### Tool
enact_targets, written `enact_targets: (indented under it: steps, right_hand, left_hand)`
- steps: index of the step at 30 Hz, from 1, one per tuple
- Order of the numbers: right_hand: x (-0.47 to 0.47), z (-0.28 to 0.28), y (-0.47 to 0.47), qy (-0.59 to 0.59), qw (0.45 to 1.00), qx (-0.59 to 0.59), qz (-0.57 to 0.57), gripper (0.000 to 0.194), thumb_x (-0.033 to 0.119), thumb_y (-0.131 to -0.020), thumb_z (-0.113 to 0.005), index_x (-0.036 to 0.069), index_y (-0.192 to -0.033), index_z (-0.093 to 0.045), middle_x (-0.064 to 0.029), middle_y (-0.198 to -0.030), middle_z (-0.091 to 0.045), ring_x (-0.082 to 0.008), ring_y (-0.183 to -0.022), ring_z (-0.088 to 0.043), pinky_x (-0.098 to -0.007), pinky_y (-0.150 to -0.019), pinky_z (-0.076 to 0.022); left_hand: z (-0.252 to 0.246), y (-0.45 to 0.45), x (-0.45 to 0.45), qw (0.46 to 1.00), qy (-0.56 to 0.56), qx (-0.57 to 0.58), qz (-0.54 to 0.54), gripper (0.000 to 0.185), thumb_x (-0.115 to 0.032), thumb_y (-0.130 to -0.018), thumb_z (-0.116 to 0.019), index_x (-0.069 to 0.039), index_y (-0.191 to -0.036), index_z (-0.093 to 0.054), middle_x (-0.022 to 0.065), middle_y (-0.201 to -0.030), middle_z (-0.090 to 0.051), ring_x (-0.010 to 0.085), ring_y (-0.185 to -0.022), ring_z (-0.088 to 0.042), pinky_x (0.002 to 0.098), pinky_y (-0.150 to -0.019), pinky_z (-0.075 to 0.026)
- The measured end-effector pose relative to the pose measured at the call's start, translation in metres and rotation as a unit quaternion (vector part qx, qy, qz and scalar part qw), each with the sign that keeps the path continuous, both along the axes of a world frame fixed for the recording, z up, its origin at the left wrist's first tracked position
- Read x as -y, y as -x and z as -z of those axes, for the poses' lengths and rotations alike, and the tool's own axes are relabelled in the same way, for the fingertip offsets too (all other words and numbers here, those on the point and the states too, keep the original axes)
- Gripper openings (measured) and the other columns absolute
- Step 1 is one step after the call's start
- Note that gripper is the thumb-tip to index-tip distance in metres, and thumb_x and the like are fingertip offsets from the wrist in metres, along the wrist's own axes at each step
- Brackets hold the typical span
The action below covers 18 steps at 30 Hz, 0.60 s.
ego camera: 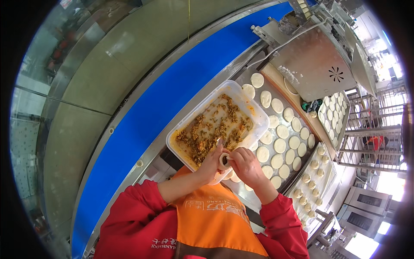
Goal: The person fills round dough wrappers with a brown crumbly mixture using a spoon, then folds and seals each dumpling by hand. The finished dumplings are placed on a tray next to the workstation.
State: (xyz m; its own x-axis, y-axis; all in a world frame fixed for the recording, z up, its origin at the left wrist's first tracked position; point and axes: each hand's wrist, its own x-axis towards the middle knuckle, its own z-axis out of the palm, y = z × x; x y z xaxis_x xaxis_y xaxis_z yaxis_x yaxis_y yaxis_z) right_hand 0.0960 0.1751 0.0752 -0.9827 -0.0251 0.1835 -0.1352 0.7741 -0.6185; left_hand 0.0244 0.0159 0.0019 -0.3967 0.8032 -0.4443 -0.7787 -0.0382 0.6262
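Cupped around a small filled dough wrapper (224,161) is my left hand (209,164), just over the near edge of a white plastic tub (260,124). My right hand (248,166) pinches the wrapper's rim from the right. Dark filling shows in its opening. A small shiny piece, perhaps the end of a spoon (220,141), sticks out by my left thumb. Brown-green chopped filling (202,137) is spread over the tub's floor. Many flat dough rounds (282,131) lie on the metal surface right of the tub.
A blue conveyor belt (145,123) curves along the left. Pleated buns (306,178) stand on a lined tray (327,182) at right. Farther off are another tray (346,121) of dough pieces, a metal machine housing (312,61) and a wire rack (359,145).
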Motion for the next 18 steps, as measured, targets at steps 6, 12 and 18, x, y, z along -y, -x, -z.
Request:
enact_targets:
  steps: [6,12,18]
  right_hand:
    - [-0.007,-0.011,0.004,0.004,1.000,0.003,-0.025,0.026,0.003,-0.083,-0.071,0.003,-0.107,-0.060,-0.0127,-0.090,-0.063,-0.0335,-0.082,-0.065,-0.0423,-0.072,-0.0542]
    - [0.005,-0.011,-0.002,0.131,0.989,0.052,0.043,0.027,0.002,-0.079,-0.073,0.002,-0.104,-0.063,-0.0124,-0.090,-0.065,-0.0339,-0.080,-0.065,-0.0423,-0.071,-0.0545]
    - [-0.011,-0.007,0.001,-0.030,0.999,-0.021,-0.021,0.032,0.002,-0.081,-0.073,0.002,-0.110,-0.062,-0.0141,-0.091,-0.066,-0.0353,-0.083,-0.067,-0.0405,-0.071,-0.0556]
  left_hand:
    - [0.003,-0.001,-0.004,0.996,0.036,-0.075,-0.041,0.062,-0.060,-0.105,-0.034,-0.006,-0.108,-0.064,-0.0022,-0.070,-0.054,0.0062,-0.055,-0.049,0.0205,-0.048,-0.039]
    - [-0.020,0.013,-0.005,0.982,0.069,-0.178,-0.001,0.055,-0.055,-0.107,-0.035,-0.007,-0.113,-0.061,-0.0018,-0.073,-0.057,0.0061,-0.056,-0.050,0.0204,-0.049,-0.039]
    - [0.000,0.004,0.007,0.988,0.048,-0.140,0.035,0.052,-0.055,-0.107,-0.035,-0.009,-0.124,-0.056,0.0025,-0.082,-0.061,0.0089,-0.057,-0.056,0.0223,-0.047,-0.043]
